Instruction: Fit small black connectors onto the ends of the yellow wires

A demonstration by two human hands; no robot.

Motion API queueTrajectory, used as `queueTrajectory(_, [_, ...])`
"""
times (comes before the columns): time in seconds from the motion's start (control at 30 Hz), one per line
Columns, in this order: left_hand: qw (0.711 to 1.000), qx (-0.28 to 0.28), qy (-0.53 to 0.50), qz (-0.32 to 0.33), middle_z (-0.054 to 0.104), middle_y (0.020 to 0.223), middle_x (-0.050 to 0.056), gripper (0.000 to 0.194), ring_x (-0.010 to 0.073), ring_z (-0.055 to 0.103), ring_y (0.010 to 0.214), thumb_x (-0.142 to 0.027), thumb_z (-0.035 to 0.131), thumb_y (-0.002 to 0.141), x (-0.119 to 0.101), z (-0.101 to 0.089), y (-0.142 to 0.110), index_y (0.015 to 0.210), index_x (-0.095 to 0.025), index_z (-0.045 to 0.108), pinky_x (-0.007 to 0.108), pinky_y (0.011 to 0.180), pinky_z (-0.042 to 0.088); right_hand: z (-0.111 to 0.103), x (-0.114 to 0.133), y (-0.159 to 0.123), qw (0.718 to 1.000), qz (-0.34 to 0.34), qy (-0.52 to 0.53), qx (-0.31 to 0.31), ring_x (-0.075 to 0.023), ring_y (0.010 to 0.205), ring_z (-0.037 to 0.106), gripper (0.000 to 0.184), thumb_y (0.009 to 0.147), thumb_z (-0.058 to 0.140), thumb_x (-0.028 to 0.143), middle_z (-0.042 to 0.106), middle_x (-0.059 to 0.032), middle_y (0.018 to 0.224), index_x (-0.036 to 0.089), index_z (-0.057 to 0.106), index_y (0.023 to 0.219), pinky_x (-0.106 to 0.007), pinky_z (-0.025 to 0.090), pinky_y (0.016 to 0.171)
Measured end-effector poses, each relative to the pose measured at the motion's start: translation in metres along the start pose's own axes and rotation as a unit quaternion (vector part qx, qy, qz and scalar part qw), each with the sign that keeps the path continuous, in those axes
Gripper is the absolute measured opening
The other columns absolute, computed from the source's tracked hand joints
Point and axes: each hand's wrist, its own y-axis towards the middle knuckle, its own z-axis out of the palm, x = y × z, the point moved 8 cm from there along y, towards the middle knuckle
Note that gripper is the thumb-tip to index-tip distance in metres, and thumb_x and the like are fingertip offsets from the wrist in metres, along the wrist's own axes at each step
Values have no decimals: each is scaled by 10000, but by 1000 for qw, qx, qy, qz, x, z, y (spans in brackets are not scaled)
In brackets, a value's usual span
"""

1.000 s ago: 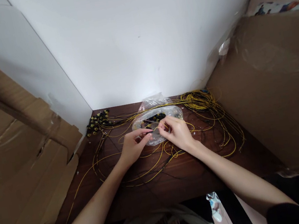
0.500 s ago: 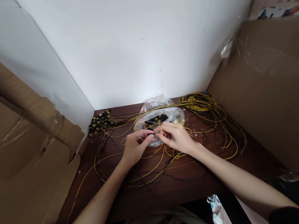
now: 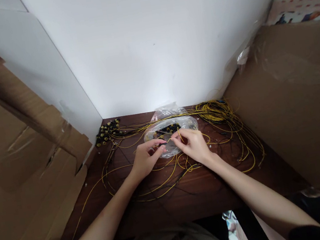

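Between finger and thumb, my left hand pinches a small black connector. My right hand is closed on a thin yellow wire that runs toward the connector; whether the two are joined is too small to tell. Both hands are over the near rim of a clear plastic bag, which holds several black and yellow pieces. More yellow wire loops lie on the dark wooden table below my hands.
Black and yellow connectors are piled at the back left. A coiled yellow wire bundle lies at the back right. Cardboard stands on the left and a cardboard box on the right. Behind is a white wall.
My right hand has moved slightly right, away from my left, and a short stretch of yellow wire now shows between them. My left hand has stayed nearly in place.
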Motion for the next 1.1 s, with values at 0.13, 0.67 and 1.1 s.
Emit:
queueTrajectory(0.13, [1000, -10, 2, -4, 704, 749, 52, 214, 148, 636, 664, -248, 578, 769, -1, -1, 0, 941, -149, 662, 243, 617, 498, -11, -6, 2, 998, 41, -5, -45, -100, 495, 488, 160, 814, 515, 242, 577, 10, 590, 158, 624, 733, -222, 379, 535])
queueTrajectory(0.67, [1000, -13, -1, 11, 703, 783, 52, 209, 142, 628, 668, -268, 583, 771, -4, -3, -1, 924, -150, 664, 242, 613, 495, 19, 10, -6, 993, -51, 9, 109, -74, 464, 486, 169, 861, 479, 256, 544, 39, 560, 163, 601, 933, -189, 365, 525])
queueTrajectory(1.1, [1000, 6, -4, 10, 700, 858, 63, 230, 96, 579, 569, -273, 590, 764, -4, 0, 1, 940, -147, 669, 180, 458, 438, 14, 9, -5, 996, -35, -4, 80, -83, 473, 494, 176, 861, 474, 257, 565, 21, 563, 156, 616, 836, -195, 357, 509])
